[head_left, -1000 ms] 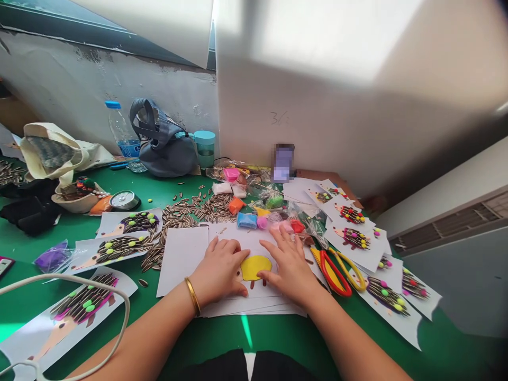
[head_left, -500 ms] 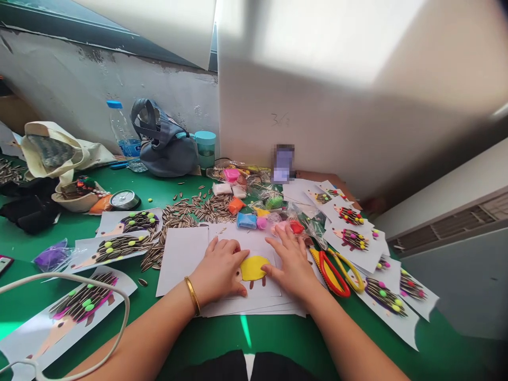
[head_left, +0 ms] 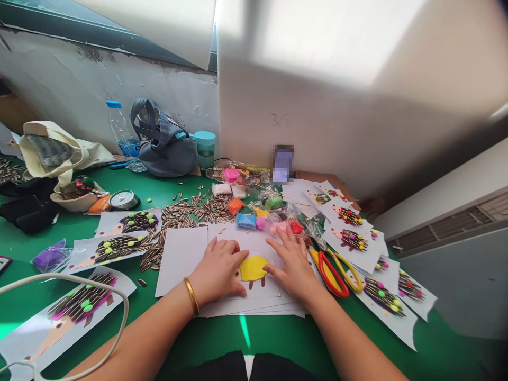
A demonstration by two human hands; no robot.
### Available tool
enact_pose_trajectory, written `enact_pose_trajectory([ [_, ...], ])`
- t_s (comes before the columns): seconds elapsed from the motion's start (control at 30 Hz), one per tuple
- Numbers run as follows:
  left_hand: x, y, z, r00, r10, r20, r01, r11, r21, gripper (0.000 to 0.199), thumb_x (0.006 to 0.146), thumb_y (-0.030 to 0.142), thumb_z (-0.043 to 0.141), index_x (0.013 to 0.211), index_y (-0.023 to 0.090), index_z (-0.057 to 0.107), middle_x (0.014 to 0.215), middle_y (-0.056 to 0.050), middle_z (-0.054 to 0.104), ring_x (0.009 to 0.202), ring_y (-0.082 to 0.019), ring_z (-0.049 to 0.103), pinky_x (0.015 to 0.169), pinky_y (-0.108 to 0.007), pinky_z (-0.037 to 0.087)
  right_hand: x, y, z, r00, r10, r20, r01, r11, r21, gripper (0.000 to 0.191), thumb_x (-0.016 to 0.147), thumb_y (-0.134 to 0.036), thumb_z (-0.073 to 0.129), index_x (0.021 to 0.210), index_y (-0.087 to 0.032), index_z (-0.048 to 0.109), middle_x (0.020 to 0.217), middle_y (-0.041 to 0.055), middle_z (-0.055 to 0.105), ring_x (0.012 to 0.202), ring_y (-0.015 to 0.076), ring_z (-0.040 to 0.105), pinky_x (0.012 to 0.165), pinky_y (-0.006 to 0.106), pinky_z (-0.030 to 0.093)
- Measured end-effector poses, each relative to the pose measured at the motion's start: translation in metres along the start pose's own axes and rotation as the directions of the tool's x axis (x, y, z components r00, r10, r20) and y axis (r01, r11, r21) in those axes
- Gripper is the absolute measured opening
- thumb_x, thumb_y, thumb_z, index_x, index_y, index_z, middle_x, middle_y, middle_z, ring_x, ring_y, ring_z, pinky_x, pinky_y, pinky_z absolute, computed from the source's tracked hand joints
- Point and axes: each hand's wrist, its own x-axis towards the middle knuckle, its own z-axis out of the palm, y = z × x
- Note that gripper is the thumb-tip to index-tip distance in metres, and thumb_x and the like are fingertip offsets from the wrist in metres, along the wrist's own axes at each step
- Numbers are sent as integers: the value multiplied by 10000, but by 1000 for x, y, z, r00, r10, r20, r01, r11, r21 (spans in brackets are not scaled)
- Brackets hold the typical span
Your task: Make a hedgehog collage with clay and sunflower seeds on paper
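A yellow clay hedgehog body [head_left: 254, 268] with small brown legs lies flat on a white paper sheet [head_left: 248, 305] in front of me. My left hand [head_left: 222, 267] rests on the paper at its left, covering most of the head, with fingers spread. On the other side my right hand [head_left: 291, 264] lies with fingers apart, its thumb tip at the yellow clay's right edge. Neither hand grips anything. Further sheets are stacked under this one, and a blank sheet [head_left: 182, 259] lies left of it.
Sunflower seeds [head_left: 206, 208] are heaped behind the paper, beside bagged clay such as a blue packet [head_left: 246, 221]. Red and yellow scissors [head_left: 333, 272] lie at right. Finished seed hedgehogs [head_left: 351, 239] flank both sides. A white cable [head_left: 126, 312] crosses the left front.
Almost nothing differs. Both hands keep their places around the yellow clay, and the view has shifted very slightly.
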Motion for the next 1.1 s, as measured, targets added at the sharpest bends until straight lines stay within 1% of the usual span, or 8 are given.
enact_pose_trajectory([
  [0.17,1,0,0,1000,5,-3,-5,1000,-2,900,487,612,853,1282,288,583,1128,-76,595,1085,-319,528,1089,-560,257,-2,0,5,999,-31,16,32,999,-24,576,813,-382,703,1352,-289,523,1598,66,236,1480,347,134,1136,686,101],
  [0.3,0,1,-2,1000,-1,-7,1,1000,-2,910,472,594,867,1279,282,586,1133,-75,595,1084,-321,525,1084,-557,270,-4,2,3,996,-76,-51,75,997,-9,500,898,-395,601,1376,-277,513,1588,88,265,1478,344,144,1125,685,150],
  [0.4,-1,2,-2,1000,-1,-8,2,1000,2,901,476,599,864,1274,285,588,1133,-76,596,1082,-321,526,1081,-558,273,-7,-2,-3,974,-208,-92,209,978,7,370,921,-370,574,1283,-305,611,1588,68,273,1481,345,126,1131,670,136],
  [0.5,-1,1,-1,1000,1,-12,-1,1000,9,896,488,616,851,1280,298,580,1128,-73,595,1082,-321,527,1082,-563,267,-13,-8,-8,922,-383,-47,385,923,23,241,909,-328,592,1119,-355,707,1557,12,349,1479,333,148,1142,658,84],
  [0.57,-1,1,0,1000,7,-13,-7,1000,12,905,494,622,846,1294,304,568,1127,-70,593,1088,-321,526,1085,-566,259,-16,-10,-11,894,-447,-12,447,894,27,231,902,-312,596,1091,-373,714,1533,-8,394,1475,323,169,1142,662,56],
  [0.77,-2,1,0,1000,10,-9,-10,1000,11,892,501,625,841,1288,303,571,1123,-74,590,1083,-319,525,1081,-559,263,-19,-11,-14,880,-473,38,472,881,24,258,894,-298,586,1110,-376,702,1501,4,444,1469,311,201,1141,660,69],
  [0.97,-2,0,1,1000,20,-21,-19,1000,9,900,497,630,840,1288,301,566,1112,-71,588,1075,-320,522,1077,-556,263,-17,-14,-14,899,-439,-15,439,898,41,254,881,-272,593,1086,-355,717,1501,14,442,1464,315,218,1147,650,81],
  [1.1,-3,-1,2,999,20,-29,-19,1000,12,866,514,626,835,1276,314,563,1111,-66,583,1079,-316,520,1081,-559,253,-17,-17,-12,882,-470,40,468,882,51,270,893,-299,581,1132,-357,693,1518,16,419,1467,316,207,1145,655,64],
])
